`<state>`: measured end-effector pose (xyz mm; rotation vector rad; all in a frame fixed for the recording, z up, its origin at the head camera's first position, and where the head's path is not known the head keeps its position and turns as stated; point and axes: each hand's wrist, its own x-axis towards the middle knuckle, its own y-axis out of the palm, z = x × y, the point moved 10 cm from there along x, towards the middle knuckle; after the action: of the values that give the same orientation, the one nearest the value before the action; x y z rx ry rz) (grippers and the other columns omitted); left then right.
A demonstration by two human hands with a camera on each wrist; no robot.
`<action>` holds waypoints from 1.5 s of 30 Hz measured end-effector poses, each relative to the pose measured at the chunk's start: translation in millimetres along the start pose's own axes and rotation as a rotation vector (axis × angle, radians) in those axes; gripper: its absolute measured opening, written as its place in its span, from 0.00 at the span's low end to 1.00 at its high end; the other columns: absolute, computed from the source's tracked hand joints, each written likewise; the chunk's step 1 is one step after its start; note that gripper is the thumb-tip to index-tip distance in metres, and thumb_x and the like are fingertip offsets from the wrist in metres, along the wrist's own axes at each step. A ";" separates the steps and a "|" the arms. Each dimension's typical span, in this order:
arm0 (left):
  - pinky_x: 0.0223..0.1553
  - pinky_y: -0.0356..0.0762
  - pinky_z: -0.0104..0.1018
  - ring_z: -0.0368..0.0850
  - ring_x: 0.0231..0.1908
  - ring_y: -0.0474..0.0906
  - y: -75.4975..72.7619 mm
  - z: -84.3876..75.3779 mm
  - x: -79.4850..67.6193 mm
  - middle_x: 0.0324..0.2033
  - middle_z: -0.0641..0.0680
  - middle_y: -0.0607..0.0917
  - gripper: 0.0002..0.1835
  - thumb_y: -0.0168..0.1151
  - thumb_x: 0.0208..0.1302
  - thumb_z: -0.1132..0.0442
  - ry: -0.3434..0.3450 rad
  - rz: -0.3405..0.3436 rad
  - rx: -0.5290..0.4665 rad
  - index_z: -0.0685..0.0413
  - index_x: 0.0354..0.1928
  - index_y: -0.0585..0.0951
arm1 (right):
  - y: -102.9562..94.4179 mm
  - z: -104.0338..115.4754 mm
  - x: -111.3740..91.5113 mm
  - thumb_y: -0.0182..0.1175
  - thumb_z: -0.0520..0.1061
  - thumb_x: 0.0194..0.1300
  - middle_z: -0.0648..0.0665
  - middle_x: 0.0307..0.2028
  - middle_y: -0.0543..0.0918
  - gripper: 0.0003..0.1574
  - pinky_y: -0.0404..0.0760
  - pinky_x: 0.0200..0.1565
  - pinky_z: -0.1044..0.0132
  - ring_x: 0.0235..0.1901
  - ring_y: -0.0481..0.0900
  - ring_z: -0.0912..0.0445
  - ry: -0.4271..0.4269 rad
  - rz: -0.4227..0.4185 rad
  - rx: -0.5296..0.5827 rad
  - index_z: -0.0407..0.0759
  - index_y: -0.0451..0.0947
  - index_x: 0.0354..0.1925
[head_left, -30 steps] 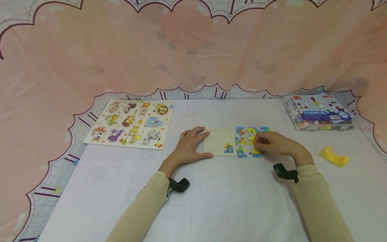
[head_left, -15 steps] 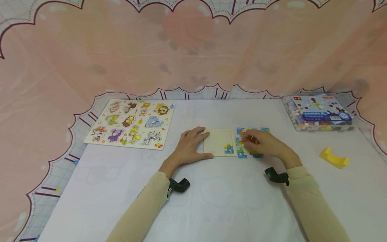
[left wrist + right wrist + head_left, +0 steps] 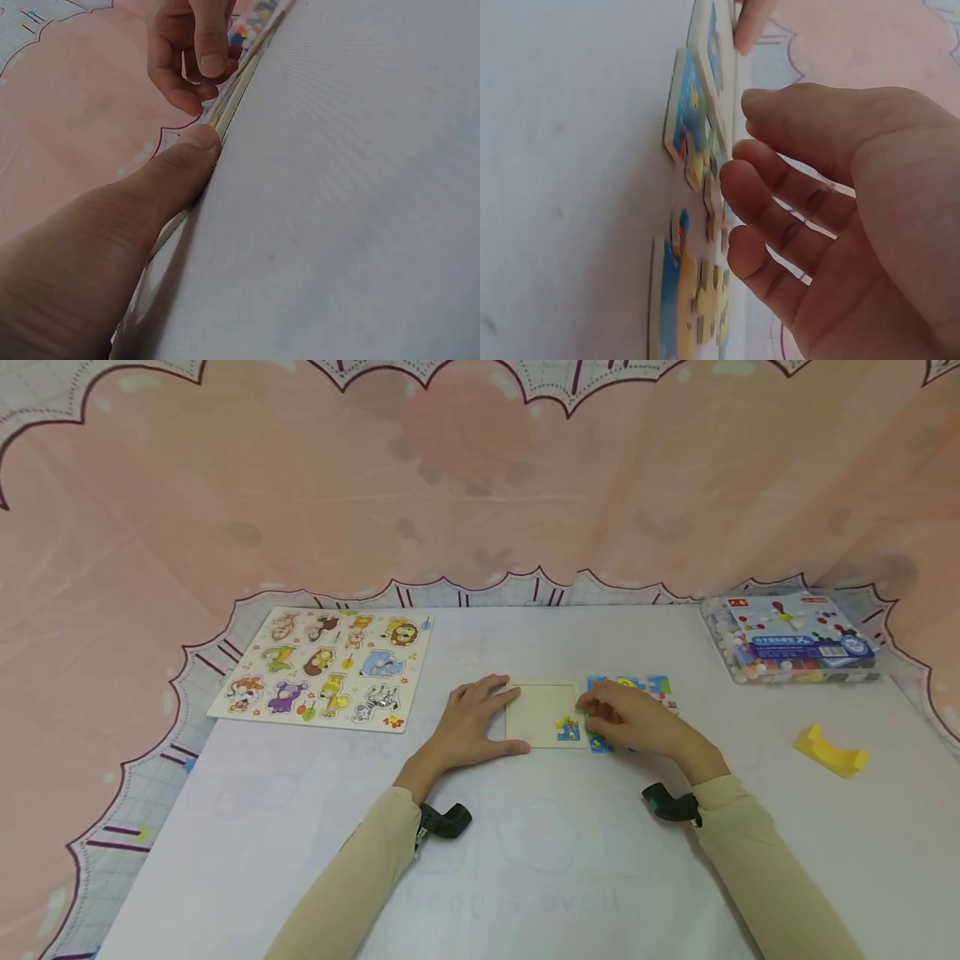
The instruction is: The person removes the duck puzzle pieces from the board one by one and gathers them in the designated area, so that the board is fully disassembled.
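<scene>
A shallow wooden puzzle tray [image 3: 534,710] lies at the table's middle, with joined blue and yellow jigsaw pieces [image 3: 567,727] in its near right corner. My left hand [image 3: 472,718] spreads along the tray's left side; its thumb presses the near edge in the left wrist view. Right of the tray, loose jigsaw pieces [image 3: 658,685] lie in rows, partly hidden under my right hand [image 3: 637,718]. That hand's fingers are loosely bent beside the tray's right edge. In the right wrist view, thumb and fingertips stand apart near the pieces [image 3: 686,105], with nothing visible between them.
An animal puzzle board [image 3: 322,668] lies at the back left. A clear plastic box [image 3: 791,639] of small coloured parts stands at the back right. Nearer on the right is a yellow curved block [image 3: 828,750]. A patterned peach cloth [image 3: 480,510] hangs behind the white table.
My right hand has moved left across the loose pieces to the tray's right edge, uncovering pieces at the right. My left hand and the tray have stayed in place.
</scene>
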<state>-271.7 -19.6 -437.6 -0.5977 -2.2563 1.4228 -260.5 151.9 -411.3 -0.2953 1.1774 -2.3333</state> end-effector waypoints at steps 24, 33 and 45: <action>0.68 0.50 0.51 0.47 0.71 0.53 2.4 1.0 -0.7 0.71 0.50 0.60 0.47 0.63 0.49 0.31 -0.009 0.014 0.015 0.42 0.69 0.65 | 19.1 6.9 4.0 0.64 0.51 0.61 0.50 0.40 0.71 0.21 0.69 0.30 0.68 0.29 0.68 0.59 0.037 0.031 -0.083 0.49 0.78 0.51; 0.68 0.50 0.51 0.47 0.71 0.54 2.0 0.8 -2.0 0.71 0.51 0.61 0.46 0.63 0.49 0.31 -0.005 0.009 0.006 0.43 0.69 0.65 | 17.4 10.7 3.1 0.62 0.47 0.63 0.51 0.37 0.75 0.18 0.73 0.33 0.68 0.30 0.71 0.59 0.028 0.018 -0.044 0.50 0.72 0.51; 0.68 0.50 0.51 0.46 0.71 0.53 1.5 1.2 -0.6 0.71 0.50 0.60 0.46 0.62 0.49 0.31 -0.012 0.013 0.016 0.42 0.69 0.65 | 10.5 17.3 5.4 0.57 0.42 0.66 0.53 0.30 0.78 0.09 0.74 0.29 0.69 0.29 0.74 0.61 -0.052 -0.035 0.001 0.48 0.72 0.45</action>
<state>-271.6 -20.3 -439.6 -0.6007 -2.2520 1.4536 -254.5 131.9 -409.5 -0.3770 1.1547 -2.3412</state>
